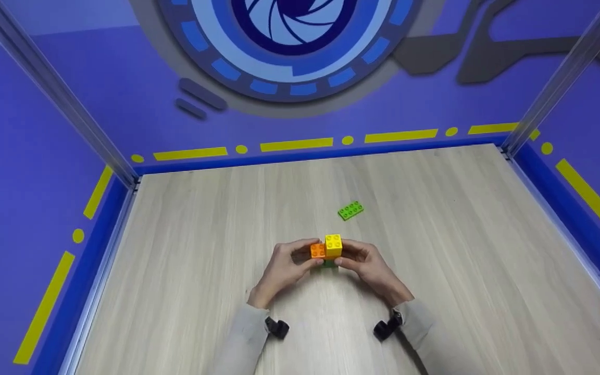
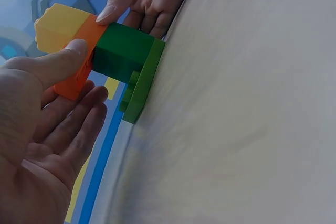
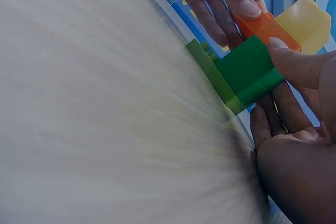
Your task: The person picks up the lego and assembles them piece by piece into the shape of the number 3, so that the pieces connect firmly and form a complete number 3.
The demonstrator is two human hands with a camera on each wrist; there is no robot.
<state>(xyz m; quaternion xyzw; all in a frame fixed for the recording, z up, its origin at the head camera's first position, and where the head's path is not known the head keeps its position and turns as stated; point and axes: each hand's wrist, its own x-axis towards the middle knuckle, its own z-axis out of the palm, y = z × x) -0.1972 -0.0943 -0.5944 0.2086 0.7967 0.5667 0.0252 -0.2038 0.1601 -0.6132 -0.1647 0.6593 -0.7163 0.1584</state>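
Observation:
A small stack of toy building bricks stands on the table between both hands. A light green plate [image 2: 142, 88] with studs forms its base, then a dark green brick [image 3: 247, 72], an orange brick [image 1: 317, 251] jutting out to the left, and a yellow brick [image 1: 334, 244] on top. My left hand [image 1: 287, 264] pinches the orange brick's jutting end, thumb in front and fingers behind. My right hand [image 1: 369, 263] holds the stack from the other side, its thumb at the seam of the orange and dark green bricks. Its fingertips are partly hidden behind.
Another light green studded plate [image 1: 351, 210] lies flat on the wooden table [image 1: 216, 219], beyond the stack and slightly right. Blue printed walls [image 1: 107, 94] with metal corner posts enclose the table's back and sides.

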